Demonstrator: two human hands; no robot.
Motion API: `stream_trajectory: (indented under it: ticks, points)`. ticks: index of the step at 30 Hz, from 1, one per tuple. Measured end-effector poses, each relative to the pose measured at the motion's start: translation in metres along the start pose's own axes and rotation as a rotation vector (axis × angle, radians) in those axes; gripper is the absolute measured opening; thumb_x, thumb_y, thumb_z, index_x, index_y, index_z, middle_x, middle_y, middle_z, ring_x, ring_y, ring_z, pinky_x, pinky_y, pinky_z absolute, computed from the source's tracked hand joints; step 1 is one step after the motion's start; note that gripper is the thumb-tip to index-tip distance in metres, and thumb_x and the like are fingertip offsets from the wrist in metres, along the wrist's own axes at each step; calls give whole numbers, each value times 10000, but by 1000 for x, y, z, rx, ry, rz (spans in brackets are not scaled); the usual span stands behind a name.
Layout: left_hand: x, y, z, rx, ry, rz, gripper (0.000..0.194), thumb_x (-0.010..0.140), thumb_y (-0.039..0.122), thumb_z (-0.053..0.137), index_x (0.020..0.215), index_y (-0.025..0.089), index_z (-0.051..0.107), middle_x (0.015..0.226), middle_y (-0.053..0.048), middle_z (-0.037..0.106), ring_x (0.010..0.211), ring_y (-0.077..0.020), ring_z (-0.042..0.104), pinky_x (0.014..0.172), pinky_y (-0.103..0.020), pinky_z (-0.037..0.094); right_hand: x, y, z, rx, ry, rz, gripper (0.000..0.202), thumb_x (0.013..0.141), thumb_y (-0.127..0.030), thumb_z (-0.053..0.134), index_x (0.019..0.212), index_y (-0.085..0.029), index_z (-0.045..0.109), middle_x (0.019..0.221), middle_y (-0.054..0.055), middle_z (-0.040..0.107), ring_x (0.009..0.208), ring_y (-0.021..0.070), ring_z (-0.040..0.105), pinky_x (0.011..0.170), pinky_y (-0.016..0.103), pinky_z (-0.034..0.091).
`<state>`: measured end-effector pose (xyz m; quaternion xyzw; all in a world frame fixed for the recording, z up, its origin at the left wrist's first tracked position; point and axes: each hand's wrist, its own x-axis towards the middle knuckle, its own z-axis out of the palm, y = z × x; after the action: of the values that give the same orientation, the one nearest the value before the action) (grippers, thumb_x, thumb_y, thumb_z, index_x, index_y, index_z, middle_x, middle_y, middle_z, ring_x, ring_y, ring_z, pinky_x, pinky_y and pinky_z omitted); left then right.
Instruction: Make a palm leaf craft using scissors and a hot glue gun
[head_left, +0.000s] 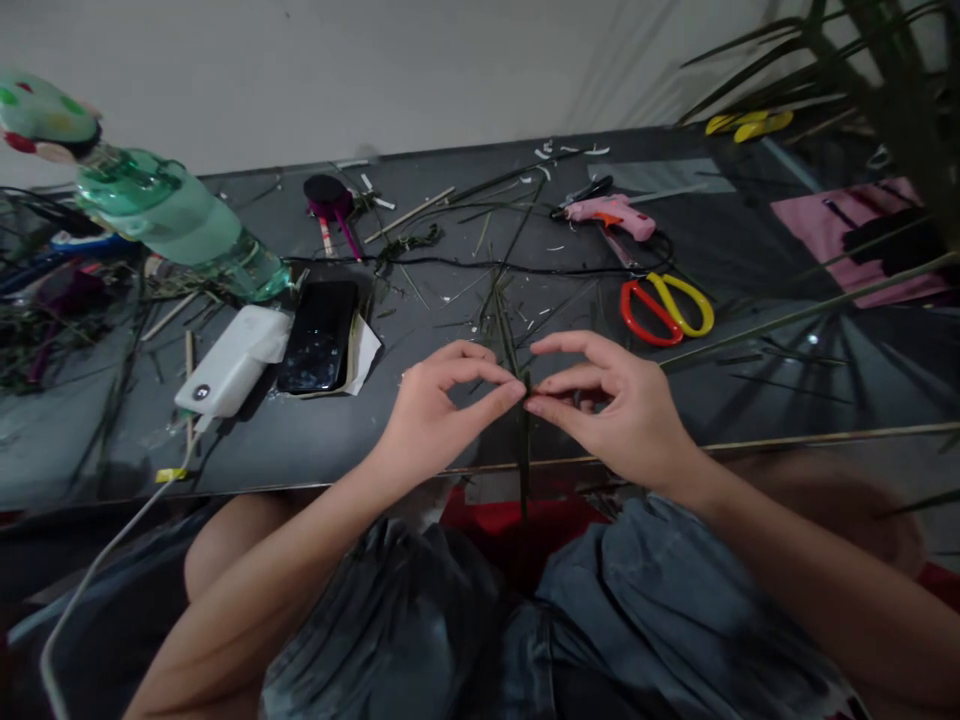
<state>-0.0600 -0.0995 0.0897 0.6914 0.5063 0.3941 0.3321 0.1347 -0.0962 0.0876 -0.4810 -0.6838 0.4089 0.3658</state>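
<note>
My left hand [450, 405] pinches a thin dark green leaf strip [523, 450] between thumb and forefinger, over the near edge of the dark table. Fingertip to fingertip with it, my right hand [611, 400] pinches the same strip from the other side, its forefinger raised. The strip hangs down past the table edge, and its upper part reaches up among green scraps [499, 310]. Scissors with red and yellow handles [667, 308] lie just beyond my right hand. To the left of my left hand lies a black phone [319, 335].
A white power bank [236, 360] with a cable and a tilted green bottle [187, 225] are at the left. A pink glue gun [615, 215] lies at the back, its black cord crossing the table. Long leaves [862, 80] overhang the right side, above pink material [817, 235].
</note>
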Motion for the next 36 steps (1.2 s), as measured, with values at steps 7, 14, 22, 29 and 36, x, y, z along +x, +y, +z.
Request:
stream_trajectory:
  ticks: [7,14,22,29,36]
  points:
    - [3,-1,13,20,25,120,52,807,183,666,770,193,701,844,-22,640,797,-139,602,758,-287,509,-1,0,-4,-60,14,-83,392,751,-264,736,1129,-207,652,767,12,701,539,92,553,426,203,388]
    - [5,4,21,261,172,315,48,828,170,648,795,188,679,848,-23,621,802,-143,604,749,-288,499,11,-5,-7,-357,225,-434,41,717,-157,652,708,-191,674,874,52,703,823,173,618,588,265,478]
    - [-1,6,27,461,280,462,56,832,166,662,790,204,668,853,-27,647,822,-167,600,742,-317,474,11,-2,-6,-448,215,-489,85,706,-112,623,674,-190,624,830,29,698,765,161,583,665,297,478]
    - [5,4,23,418,243,505,37,825,168,655,812,203,651,898,-37,638,873,-171,597,775,-326,496,10,-5,-8,-460,169,-511,98,743,-93,609,727,-186,635,864,28,700,787,157,579,668,286,458]
    - [5,1,27,419,266,640,84,804,122,611,801,205,602,874,-33,631,874,-177,594,809,-345,496,8,-5,-6,-335,119,-470,102,713,-76,623,685,-174,632,872,19,698,778,138,600,739,298,477]
